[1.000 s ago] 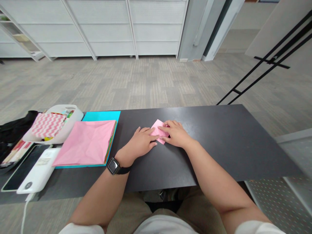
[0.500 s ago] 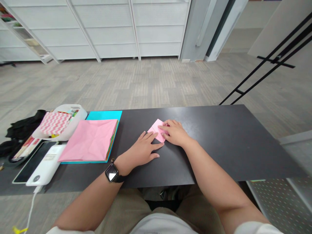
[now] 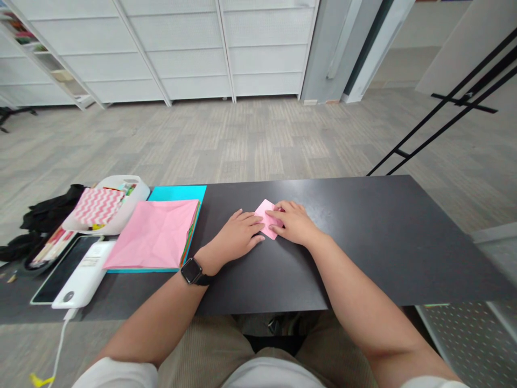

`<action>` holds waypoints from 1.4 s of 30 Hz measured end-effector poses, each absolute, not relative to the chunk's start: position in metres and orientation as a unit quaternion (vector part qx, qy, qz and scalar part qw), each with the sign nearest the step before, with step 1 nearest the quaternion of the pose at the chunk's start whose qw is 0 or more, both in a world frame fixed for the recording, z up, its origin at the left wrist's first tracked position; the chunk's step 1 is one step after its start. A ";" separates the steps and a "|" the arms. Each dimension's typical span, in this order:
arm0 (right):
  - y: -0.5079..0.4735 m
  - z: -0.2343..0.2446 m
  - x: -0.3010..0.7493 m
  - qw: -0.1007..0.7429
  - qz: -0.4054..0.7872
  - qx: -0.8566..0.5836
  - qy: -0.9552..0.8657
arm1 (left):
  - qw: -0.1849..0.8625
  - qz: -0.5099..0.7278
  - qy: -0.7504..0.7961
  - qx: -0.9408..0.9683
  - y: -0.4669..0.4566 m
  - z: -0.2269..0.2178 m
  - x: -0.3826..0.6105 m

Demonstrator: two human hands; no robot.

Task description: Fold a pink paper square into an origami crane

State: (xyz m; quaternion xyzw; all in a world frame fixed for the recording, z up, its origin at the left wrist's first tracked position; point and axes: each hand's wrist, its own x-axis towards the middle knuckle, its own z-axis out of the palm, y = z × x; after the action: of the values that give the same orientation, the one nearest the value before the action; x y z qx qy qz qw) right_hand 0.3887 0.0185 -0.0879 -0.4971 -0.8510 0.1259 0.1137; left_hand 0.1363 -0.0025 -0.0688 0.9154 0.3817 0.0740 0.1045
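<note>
A small folded sheet of pink paper (image 3: pixel 265 207) lies on the dark table with one corner pointing away from me. My left hand (image 3: pixel 239 235) is open, palm down, its fingertips resting on the paper's left side and the thumb near its lower edge. A black watch (image 3: pixel 191 271) is on that wrist. From the right, my right hand (image 3: pixel 295 222) bends its fingers over the paper, with index finger and thumb on it. Pink shows between those fingers, and the palm hides the paper's right part.
Left of my hands lies a stack of larger pink paper (image 3: pixel 155 234) over blue sheets (image 3: pixel 177 192). Beyond it are a white basket (image 3: pixel 137 194), a white power bank (image 3: pixel 84 275) with a cable, a dark-screened tablet (image 3: pixel 64 269) and black cloth (image 3: pixel 50 210). A black stand (image 3: pixel 440 108) rises past the table.
My left hand has drawn back a little to the left, its fingers now closer together at the paper's edge. The right hand stays on the paper. The view has shifted slightly.
</note>
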 end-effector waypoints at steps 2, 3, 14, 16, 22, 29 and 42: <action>0.019 -0.089 0.389 0.115 0.124 -0.498 -0.851 | 0.102 0.075 0.390 0.912 -0.002 -0.073 0.134; 0.019 -0.089 0.389 0.116 0.123 -0.498 -0.851 | 0.101 0.077 0.396 0.910 -0.001 -0.074 0.133; 0.020 -0.090 0.390 0.112 0.121 -0.497 -0.852 | 0.082 0.112 0.481 0.866 0.011 -0.077 0.129; 0.020 -0.089 0.389 0.111 0.119 -0.498 -0.851 | 0.056 0.132 0.501 0.853 0.012 -0.077 0.128; 0.019 -0.087 0.389 0.117 0.123 -0.498 -0.851 | 0.055 0.198 0.448 0.870 0.015 -0.052 0.138; 0.021 -0.088 0.389 0.130 0.134 -0.495 -0.848 | 0.095 0.171 0.468 0.862 0.020 -0.064 0.173; 0.034 -0.083 0.422 0.210 0.165 -0.559 -0.785 | 0.092 0.131 0.439 0.884 0.010 -0.078 0.168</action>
State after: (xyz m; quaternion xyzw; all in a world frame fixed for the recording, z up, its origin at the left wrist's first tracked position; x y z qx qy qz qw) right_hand 0.4219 0.0339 -0.0832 -0.5594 -0.7845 0.1652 0.2103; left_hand 0.1679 0.0095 -0.0783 0.8844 0.4386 0.1306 0.0918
